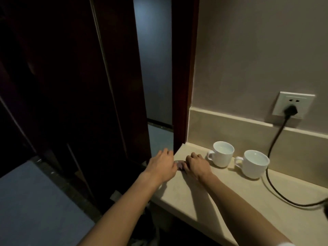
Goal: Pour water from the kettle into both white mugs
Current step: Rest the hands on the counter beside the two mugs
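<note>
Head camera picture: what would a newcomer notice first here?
Two white mugs stand side by side on the pale counter, near the wall, and both seem to hold water. Left of them, the left hand and right hand meet over a small dark object. A black cord runs down from the wall socket.

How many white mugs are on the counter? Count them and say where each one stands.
2. One white mug stands just right of the right hand; the other mug stands further right, beside the black cord. None appears hidden.

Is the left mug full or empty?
Filled: the left mug stands upright with water showing just below its rim.
</note>
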The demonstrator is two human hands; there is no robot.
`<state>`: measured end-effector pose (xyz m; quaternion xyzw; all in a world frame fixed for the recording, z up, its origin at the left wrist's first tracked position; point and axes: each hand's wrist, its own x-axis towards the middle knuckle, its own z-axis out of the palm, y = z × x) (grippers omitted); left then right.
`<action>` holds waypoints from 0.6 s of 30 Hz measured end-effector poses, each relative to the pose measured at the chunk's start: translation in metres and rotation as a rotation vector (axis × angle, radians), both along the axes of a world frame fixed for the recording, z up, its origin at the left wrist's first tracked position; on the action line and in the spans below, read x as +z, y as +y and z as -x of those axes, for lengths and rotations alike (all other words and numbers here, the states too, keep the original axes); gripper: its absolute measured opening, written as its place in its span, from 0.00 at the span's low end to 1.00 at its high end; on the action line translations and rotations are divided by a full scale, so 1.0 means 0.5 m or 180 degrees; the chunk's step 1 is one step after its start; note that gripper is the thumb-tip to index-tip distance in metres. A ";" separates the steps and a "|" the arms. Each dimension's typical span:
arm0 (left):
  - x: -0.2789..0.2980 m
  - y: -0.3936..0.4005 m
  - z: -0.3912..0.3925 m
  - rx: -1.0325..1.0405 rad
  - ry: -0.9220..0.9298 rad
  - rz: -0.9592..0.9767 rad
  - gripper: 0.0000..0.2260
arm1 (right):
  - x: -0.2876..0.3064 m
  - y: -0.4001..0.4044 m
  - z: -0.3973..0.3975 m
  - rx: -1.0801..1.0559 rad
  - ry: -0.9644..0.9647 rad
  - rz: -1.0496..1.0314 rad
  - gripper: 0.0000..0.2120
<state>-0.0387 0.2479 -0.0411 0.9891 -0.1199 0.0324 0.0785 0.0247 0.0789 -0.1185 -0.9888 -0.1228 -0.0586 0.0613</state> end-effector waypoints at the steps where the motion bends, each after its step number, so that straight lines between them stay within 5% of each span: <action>1: -0.010 -0.004 0.000 0.0012 0.0048 0.0055 0.18 | 0.002 -0.007 0.010 0.0012 -0.0014 -0.0015 0.21; 7: -0.120 -0.089 0.038 -0.0099 0.0133 0.0625 0.18 | -0.004 -0.081 0.121 0.0174 -0.0126 -0.0155 0.34; 13: -0.196 -0.179 0.076 -0.0528 -0.0057 0.0988 0.19 | -0.021 -0.160 0.212 -0.0225 -0.0120 -0.0321 0.21; 18: -0.217 -0.231 0.082 -0.0896 0.0007 0.1147 0.18 | -0.025 -0.226 0.264 -0.0447 -0.0162 -0.0337 0.20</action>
